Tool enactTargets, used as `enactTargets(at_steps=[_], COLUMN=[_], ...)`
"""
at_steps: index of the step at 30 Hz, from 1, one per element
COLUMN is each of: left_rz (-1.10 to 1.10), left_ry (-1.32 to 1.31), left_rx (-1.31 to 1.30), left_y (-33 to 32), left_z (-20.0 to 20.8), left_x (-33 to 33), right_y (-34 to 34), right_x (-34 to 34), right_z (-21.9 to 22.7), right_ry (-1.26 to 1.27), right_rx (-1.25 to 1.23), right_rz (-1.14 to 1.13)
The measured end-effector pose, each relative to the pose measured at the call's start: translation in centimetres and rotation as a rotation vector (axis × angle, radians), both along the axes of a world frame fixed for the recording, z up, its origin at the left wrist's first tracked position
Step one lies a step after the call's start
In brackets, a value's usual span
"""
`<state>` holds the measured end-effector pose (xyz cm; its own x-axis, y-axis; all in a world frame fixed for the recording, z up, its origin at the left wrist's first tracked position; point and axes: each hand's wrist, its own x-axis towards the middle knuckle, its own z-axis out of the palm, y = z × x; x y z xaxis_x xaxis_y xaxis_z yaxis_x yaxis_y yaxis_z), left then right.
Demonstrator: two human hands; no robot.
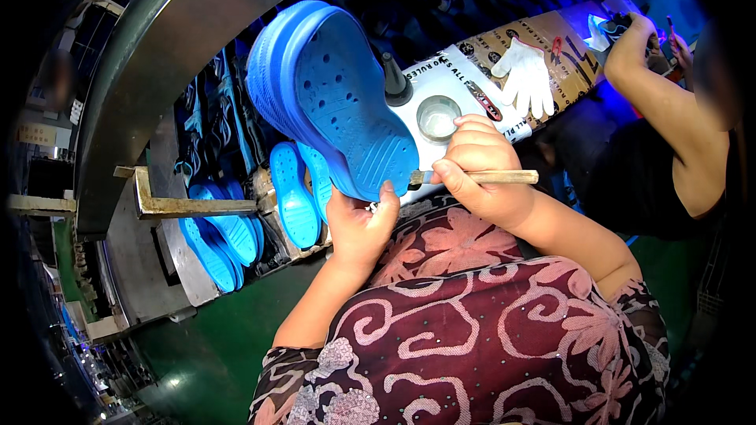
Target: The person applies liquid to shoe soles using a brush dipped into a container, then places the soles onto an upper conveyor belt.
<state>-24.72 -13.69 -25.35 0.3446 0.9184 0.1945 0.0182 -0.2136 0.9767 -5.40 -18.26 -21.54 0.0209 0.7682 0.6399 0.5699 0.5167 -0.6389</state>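
Observation:
A blue clog-style shoe sole (pixel 342 110) with holes in its forepart is tilted up in front of me, with ridged side walls. My left hand (pixel 362 228) grips its near heel end, thumb on the upper edge. In my right hand (pixel 488 169) is a small brush (pixel 512 177) with a pale wooden handle. Its bristles are at the heel's right edge, touching or nearly touching it. Just beyond the right hand stands a round cup (pixel 439 120) with a whitish content. A black cone-shaped nozzle bottle (pixel 396 83) stands left of the cup.
More blue soles (pixel 294 197) lie to the left, some stacked (pixel 228 224). A white glove (pixel 525 79) lies on the printed cardboard (pixel 579 55) at far right. A wooden bar (pixel 197 206) and curved metal frame (pixel 126 86) rise at left. A co-worker's arm (pixel 669 102) is at right.

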Motion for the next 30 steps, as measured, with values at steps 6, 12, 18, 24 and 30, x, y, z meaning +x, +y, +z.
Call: enactTargets(at_steps=[6, 12, 18, 24, 30], left_rz=[0.049, 0.050, 0.050, 0.091, 0.100], left_ry=[-0.013, -0.021, -0.017, -0.049, -0.063], left_rx=[0.002, 0.055, 0.106, 0.145, 0.166], left_y=[-0.1, -0.3, -0.2, -0.3, -0.3], left_z=[-0.4, -0.3, -0.8, -0.9, -0.9], left_x=[0.0, 0.5, 0.2, 0.8, 0.7], right_y=[-0.3, 0.1, -0.2, -0.2, -0.7], right_x=[0.8, 0.3, 1.2, 0.3, 1.1], right_z=[0.0, -0.2, -0.2, -0.3, 0.0], right_ry=[-0.019, -0.011, -0.129, -0.093, -0.076], right_rx=[-0.057, 0.006, 0.006, 0.033, -0.025], right_rz=[-0.087, -0.028, -0.078, -0.017, -0.012])
